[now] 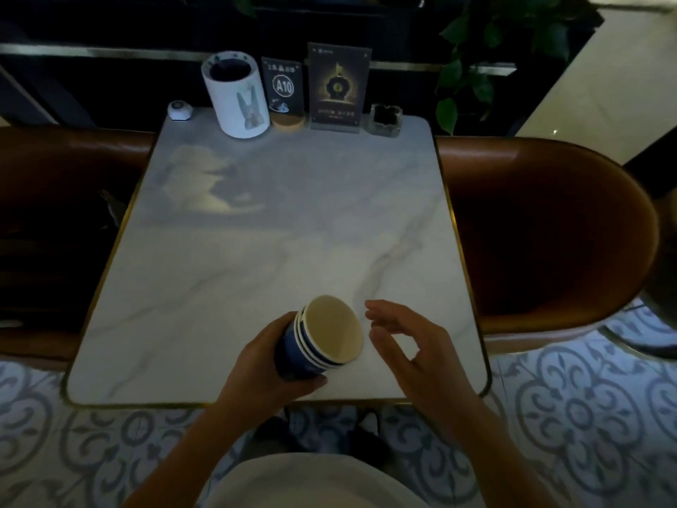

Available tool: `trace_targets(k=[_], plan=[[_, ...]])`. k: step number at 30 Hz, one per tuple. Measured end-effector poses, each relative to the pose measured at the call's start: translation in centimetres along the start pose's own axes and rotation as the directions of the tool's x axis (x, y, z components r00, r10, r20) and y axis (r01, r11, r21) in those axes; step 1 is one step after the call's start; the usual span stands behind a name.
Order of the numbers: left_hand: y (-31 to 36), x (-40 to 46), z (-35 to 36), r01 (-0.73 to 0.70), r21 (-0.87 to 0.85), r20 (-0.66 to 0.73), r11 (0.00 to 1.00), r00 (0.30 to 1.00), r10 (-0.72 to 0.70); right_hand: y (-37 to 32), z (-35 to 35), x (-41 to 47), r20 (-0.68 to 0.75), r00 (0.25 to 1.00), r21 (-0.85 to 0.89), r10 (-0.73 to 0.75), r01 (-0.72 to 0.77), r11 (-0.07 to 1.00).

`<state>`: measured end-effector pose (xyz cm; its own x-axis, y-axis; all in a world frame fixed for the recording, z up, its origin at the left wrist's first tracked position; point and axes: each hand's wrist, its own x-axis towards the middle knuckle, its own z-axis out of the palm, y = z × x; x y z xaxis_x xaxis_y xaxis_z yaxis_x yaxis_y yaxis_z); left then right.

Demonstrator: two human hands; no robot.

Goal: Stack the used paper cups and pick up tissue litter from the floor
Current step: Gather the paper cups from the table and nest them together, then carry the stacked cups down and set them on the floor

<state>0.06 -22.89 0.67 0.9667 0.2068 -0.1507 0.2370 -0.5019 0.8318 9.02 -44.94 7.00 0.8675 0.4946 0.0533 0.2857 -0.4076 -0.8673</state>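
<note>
A stack of blue paper cups (322,339) with white rims is tilted, its open cream-coloured mouth facing up and to the right, above the near edge of the white marble table (278,232). My left hand (271,364) is wrapped around the stack's lower part. My right hand (406,342) hovers just right of the cup mouth, fingers spread and curled, holding nothing. No tissue litter shows on the patterned floor (586,416) in this view.
At the table's far edge stand a white cylindrical holder (236,95), a small round call button (180,110), an A10 table sign (282,91), a dark menu card (339,88) and a glass ashtray (384,119). Brown leather seats (542,229) flank the table. A plant (487,49) hangs at the back right.
</note>
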Motion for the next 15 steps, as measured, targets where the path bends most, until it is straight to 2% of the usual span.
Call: trace_targets(k=[6,11,15], plan=[[2.7,-0.2,4.5,0.018,0.038,0.136,0.999,0.99,-0.023,2.3,-1.9,-2.5,-0.01,1.0,-0.007,0.02,-0.021,1.0],[6.6,0.0,8.3,-0.01,0.028,0.247,1.0,0.969,0.002,3.2,-2.9,-4.6,0.11,0.99,-0.051,0.083,-0.078,0.996],[8.3,-0.6,10.4,0.019,0.019,0.238,1.0,0.971,-0.023,4.0,-3.8,-5.7,0.086,0.992,-0.135,0.095,-0.083,0.987]])
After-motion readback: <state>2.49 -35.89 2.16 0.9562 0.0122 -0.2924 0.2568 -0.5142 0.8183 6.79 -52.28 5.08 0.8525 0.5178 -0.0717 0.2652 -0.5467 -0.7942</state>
